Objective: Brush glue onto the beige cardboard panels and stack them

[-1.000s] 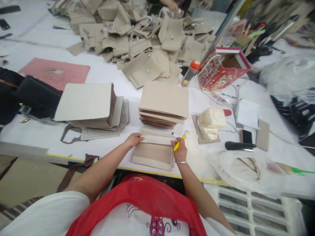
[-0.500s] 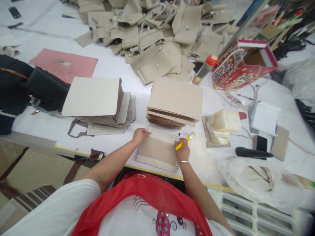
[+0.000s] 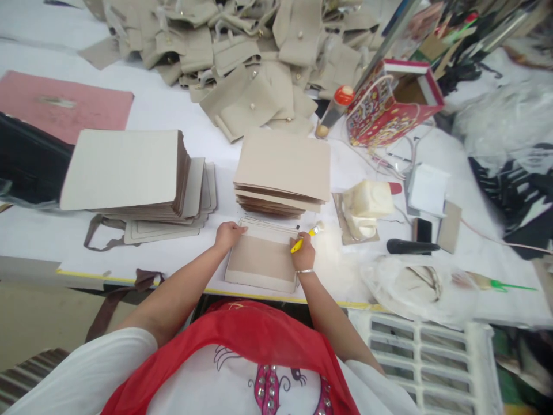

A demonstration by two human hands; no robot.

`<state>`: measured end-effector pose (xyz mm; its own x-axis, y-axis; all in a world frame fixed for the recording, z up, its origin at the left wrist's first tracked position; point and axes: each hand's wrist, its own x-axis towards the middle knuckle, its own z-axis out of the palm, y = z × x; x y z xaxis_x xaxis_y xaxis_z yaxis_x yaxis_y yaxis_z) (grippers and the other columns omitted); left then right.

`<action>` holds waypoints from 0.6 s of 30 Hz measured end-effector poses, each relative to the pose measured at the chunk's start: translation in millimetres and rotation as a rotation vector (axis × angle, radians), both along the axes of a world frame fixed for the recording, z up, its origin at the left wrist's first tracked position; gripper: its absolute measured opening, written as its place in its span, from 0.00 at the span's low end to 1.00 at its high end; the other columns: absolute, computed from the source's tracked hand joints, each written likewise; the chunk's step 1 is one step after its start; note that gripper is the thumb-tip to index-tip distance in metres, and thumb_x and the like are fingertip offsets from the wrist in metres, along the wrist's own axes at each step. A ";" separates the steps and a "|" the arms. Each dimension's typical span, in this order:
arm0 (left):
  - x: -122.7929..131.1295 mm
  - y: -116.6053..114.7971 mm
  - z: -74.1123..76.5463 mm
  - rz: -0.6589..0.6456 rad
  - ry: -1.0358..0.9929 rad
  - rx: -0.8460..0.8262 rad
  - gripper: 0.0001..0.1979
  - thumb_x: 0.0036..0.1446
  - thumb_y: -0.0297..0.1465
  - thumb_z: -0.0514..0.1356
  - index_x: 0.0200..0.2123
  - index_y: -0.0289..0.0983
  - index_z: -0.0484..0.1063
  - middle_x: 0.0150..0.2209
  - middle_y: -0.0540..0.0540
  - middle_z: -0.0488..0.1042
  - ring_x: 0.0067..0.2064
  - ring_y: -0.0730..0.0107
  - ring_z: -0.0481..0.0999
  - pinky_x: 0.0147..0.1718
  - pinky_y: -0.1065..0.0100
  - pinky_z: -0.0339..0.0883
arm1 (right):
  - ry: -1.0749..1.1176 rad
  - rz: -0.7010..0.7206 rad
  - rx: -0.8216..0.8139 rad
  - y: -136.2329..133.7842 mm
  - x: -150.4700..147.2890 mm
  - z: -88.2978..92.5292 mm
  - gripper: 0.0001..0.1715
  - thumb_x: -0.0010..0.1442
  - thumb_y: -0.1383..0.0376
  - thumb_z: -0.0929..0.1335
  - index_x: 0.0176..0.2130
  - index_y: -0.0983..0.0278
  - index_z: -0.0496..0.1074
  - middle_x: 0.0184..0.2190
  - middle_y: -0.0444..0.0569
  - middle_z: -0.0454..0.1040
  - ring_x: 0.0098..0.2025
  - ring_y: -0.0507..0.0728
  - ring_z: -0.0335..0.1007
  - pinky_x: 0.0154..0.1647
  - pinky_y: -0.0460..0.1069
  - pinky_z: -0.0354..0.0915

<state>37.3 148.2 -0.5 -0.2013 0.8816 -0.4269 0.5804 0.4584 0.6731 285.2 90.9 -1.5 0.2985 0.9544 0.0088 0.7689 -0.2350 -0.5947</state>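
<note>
A flat beige panel (image 3: 259, 257) with a darker middle band and pale strips lies in front of me at the table's front edge, on other sheets whose edges show. My left hand (image 3: 228, 235) pinches the panel's far left corner between thumb and fingers. At its far right corner, my right hand (image 3: 305, 255) is closed around a small yellow-handled brush (image 3: 297, 246), bristles pointing away and to the right. That hand's fingers also touch the panel's right edge. Just beyond lies a stack of beige panels (image 3: 283, 164); a taller stack of pale boards (image 3: 123, 167) is to the left.
A pile of beige bag pieces (image 3: 246, 98) covers the back. On the right are a cream-coloured container (image 3: 369, 199), a black-handled tool (image 3: 410, 247), a plastic bag (image 3: 389, 282) and a red paper bag (image 3: 389, 121). A red-capped jar (image 3: 334, 112) stands beside the paper bag.
The camera view has turned to the right, so the whole scene sits further left. Both hands stay at the panel's far corners, with the brush still in my right hand.
</note>
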 end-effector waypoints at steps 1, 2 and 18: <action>0.6 -0.1 0.5 0.002 -0.002 -0.003 0.18 0.39 0.46 0.61 0.15 0.37 0.64 0.15 0.52 0.64 0.21 0.74 0.61 0.21 0.71 0.50 | -0.005 -0.002 -0.003 0.2 -0.1 0.1 0.18 0.56 0.57 0.60 0.44 0.64 0.62 0.26 0.45 0.71 0.25 0.53 0.65 0.28 0.46 0.60; 1.1 -0.2 1.1 0.001 0.001 -0.006 0.18 0.39 0.46 0.61 0.15 0.37 0.64 0.15 0.52 0.64 0.21 0.74 0.61 0.21 0.71 0.50 | -0.013 -0.005 -0.005 0.4 -0.1 0.3 0.18 0.56 0.57 0.60 0.44 0.64 0.62 0.26 0.45 0.70 0.25 0.53 0.65 0.28 0.46 0.60; -20.0 -25.8 45.4 -0.188 0.351 0.148 0.13 0.51 0.42 0.56 0.27 0.37 0.69 0.27 0.44 0.71 0.32 0.65 0.70 0.29 0.68 0.59 | -0.107 -0.167 0.051 -7.1 13.4 16.5 0.24 0.54 0.53 0.62 0.45 0.66 0.62 0.27 0.49 0.69 0.26 0.56 0.65 0.27 0.49 0.58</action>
<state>17.2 122.4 44.9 -0.1418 0.9635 -0.2269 0.8505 0.2359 0.4702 298.6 83.9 15.0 0.4469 0.8894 0.0964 0.7815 -0.3357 -0.5259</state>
